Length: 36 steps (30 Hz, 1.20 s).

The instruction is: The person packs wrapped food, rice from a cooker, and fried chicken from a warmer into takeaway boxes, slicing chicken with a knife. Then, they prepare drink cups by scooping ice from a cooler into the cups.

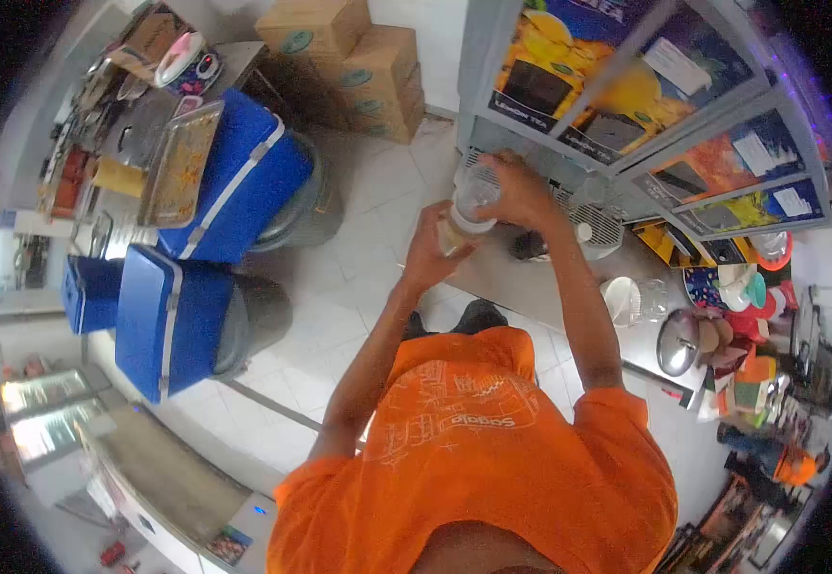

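In front of my body, both hands meet over the edge of a counter. My left hand (429, 251) is wrapped round a small cup with pale yellowish content (450, 239). Just above it, my right hand (521, 196) grips a clear plastic cup (479, 188), whose whitish rim is close to the small cup. Whether the two cups touch is too blurred to tell. A ribbed drip tray (595, 227) with a clear cup on it lies right of my right hand, below the dispensers with lemon tea pictures (545, 57).
Blue coolers (169, 320) on grey bins stand at the left, beside a metal tray (181, 163). Cardboard boxes (377, 81) are stacked at the back. White cups (621, 300) and a metal container (678, 342) sit on the right counter. Another person (787, 464) is far right.
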Available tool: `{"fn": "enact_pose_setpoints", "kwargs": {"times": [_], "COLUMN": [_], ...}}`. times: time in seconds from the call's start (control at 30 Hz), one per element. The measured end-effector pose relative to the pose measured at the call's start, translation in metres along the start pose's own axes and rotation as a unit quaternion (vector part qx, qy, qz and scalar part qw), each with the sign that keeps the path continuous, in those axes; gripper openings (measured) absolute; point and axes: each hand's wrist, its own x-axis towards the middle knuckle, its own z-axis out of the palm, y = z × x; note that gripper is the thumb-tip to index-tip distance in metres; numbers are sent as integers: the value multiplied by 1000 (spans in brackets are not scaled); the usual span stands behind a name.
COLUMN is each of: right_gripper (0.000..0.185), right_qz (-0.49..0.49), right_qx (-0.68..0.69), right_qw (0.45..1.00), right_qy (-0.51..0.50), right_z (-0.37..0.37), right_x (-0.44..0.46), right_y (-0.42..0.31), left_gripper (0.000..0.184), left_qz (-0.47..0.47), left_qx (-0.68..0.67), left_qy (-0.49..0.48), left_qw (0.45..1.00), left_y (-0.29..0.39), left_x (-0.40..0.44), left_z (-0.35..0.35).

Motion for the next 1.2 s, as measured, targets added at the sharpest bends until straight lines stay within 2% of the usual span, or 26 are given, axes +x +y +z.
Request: {"fn": "enact_pose_setpoints", "kwargs": {"times": [0.03,0.13,0.17,0.23,0.37,0.43,0.53,0.57,0.63,0.7,0.8,0.9,1.0,1.1,1.2], "right_gripper": [79,80,82,85,88,90,93,94,94,92,91,94,99,99,98], "right_qz": [14,44,45,56,102,137,172,163,124,102,128,100,30,39,-4], "right_qx": [27,141,203,293,337,326,267,224,75,-63,54,11,-166,-15,-30], "right_qw": [1000,989,978,953,935,935,947,959,989,991,989,984,983,992,991], "right_qy": [3,-2,-18,-47,-36,0,51,50,11,-53,-56,-150,-69,-118,-131], "right_z": [-25,-73,-78,-77,-39,-9,42,57,62,42,41,-1,43,4,7], "right_x": [-12,-30,-31,-35,-31,-23,-7,-3,5,10,12,11,12,11,11], "right_y": [-18,-53,-54,-56,-48,-40,-17,-11,-8,-30,-29,-54,-21,-35,-29], "left_gripper": [80,88,89,92,100,97,96,93,88,91,88,86,85,85,86], "left_qz": [64,43,36,19,-8,-50,-84,-97,-128,-144,-166,-181,-193,-231,-227], "left_qx": [25,-28,-48,-83,-179,-236,-191,-178,-151,-169,-172,-160,-130,-115,-90], "left_qy": [-9,-12,-65,-168,-164,-134,-73,-91,-117,-94,-51,7,66,121,177], "left_qw": [998,999,996,982,970,961,975,975,973,971,970,970,970,959,953], "left_y": [3,38,49,64,59,50,7,-1,-12,-26,-24,-14,3,20,31], "left_x": [17,59,72,88,88,83,64,58,36,11,-16,-39,-68,-103,-147], "left_z": [-6,-22,-33,-54,-71,-79,-84,-89,-100,-100,-101,-98,-92,-82,-72]}}
